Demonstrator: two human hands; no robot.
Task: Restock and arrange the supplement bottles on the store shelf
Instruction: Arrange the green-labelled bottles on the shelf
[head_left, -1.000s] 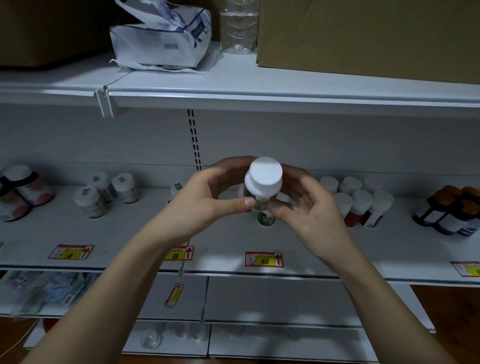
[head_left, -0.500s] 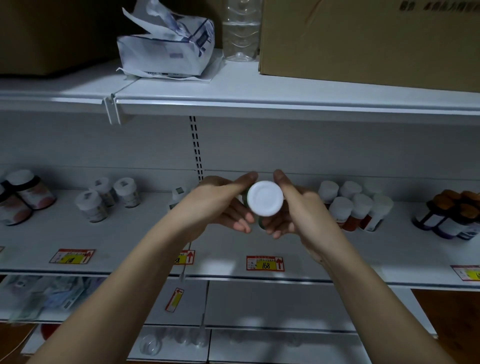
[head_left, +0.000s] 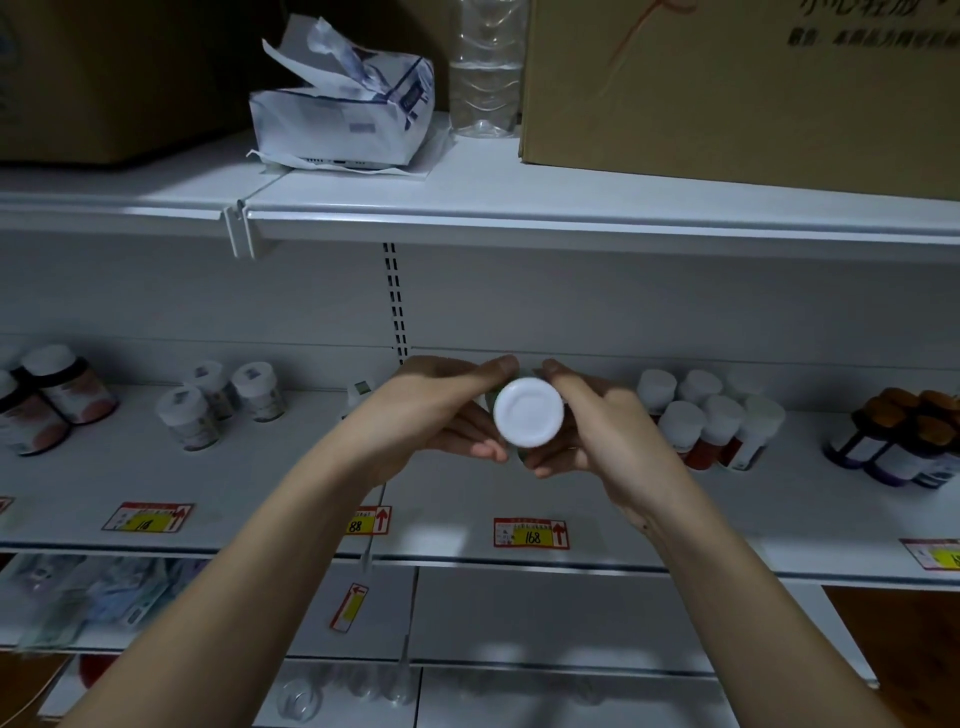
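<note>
White cap faces us: supplement bottle (head_left: 528, 412) tipped our way, above middle shelf (head_left: 467, 499). Our left hand (head_left: 441, 410) and right hand (head_left: 587, 421) cup it, fingers curled round sides, likely so it lands steady in gap beside white-capped bottles (head_left: 711, 415).

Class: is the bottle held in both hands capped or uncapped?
Capped: a white cap covers the bottle, facing the camera, between the left hand and right hand.

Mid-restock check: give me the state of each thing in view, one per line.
white-capped bottle: held in both hands, cap toward camera
left hand: grips the bottle
right hand: grips the bottle
white-capped cluster: standing on shelf
paper package: torn open
clear plastic bottle: upright, looks empty
</note>
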